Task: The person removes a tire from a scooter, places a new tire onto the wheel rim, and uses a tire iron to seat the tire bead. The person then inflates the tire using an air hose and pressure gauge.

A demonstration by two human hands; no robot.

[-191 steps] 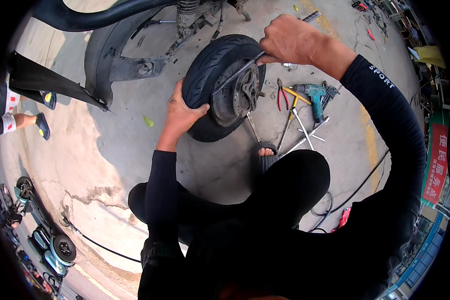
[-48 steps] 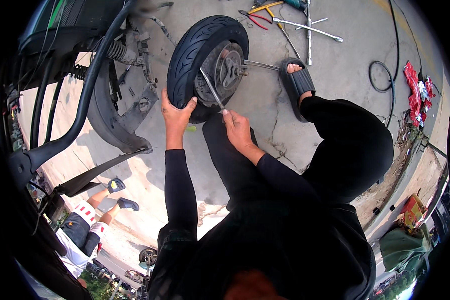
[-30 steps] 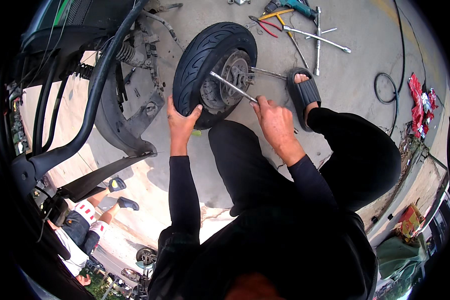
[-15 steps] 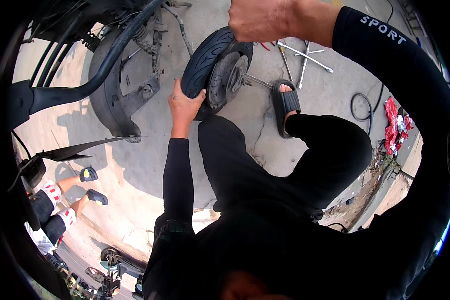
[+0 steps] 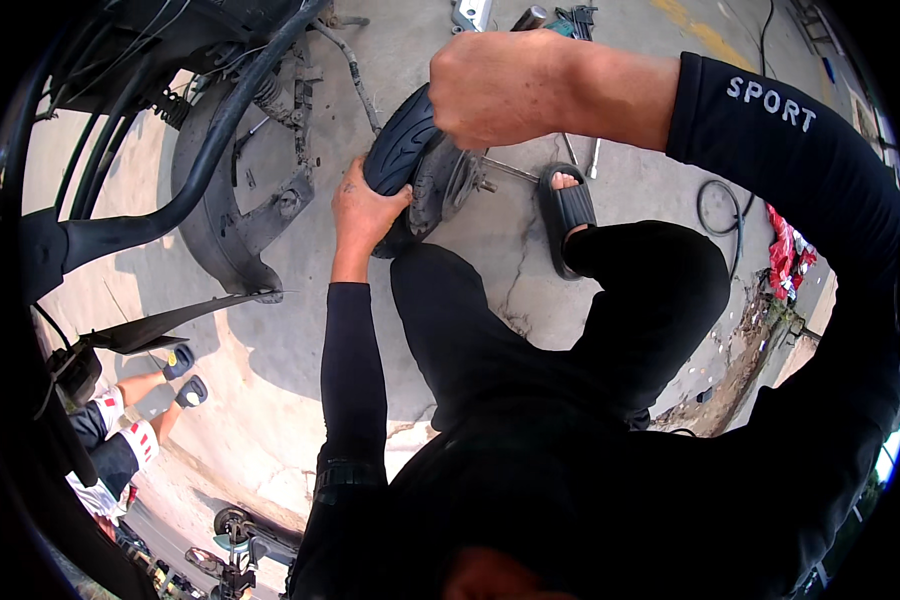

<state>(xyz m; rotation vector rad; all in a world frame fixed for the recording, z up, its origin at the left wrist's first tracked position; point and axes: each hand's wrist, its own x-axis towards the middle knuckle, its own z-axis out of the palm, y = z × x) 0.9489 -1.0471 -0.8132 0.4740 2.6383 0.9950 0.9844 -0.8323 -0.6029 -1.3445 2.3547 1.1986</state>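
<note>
A small wheel stands between my knees, its black tire (image 5: 398, 155) facing left and its dusty hub (image 5: 457, 178) turned to the right. My left hand (image 5: 368, 203) grips the tire's near left side, thumb over the sidewall. Closed in a fist, my right hand (image 5: 495, 92) is at the tire's far upper edge; its fingertips are hidden from view. A short axle end sticks out of the hub. From beside it, a thin metal bar (image 5: 513, 169) runs toward my sandal (image 5: 567, 215).
Left of the wheel are a vehicle's dark bent tube (image 5: 195, 165) and curved black fender (image 5: 202, 220). A person's legs (image 5: 150, 405) show at lower left. Tools (image 5: 472, 14) lie at the top edge. A black hose (image 5: 738, 225) and crumpled red packaging (image 5: 785, 250) are on the right.
My right fist has come down and nearer to me, covering more of the wheel. My left hand keeps its grip. The cross wrench is now mostly behind my right forearm.
</note>
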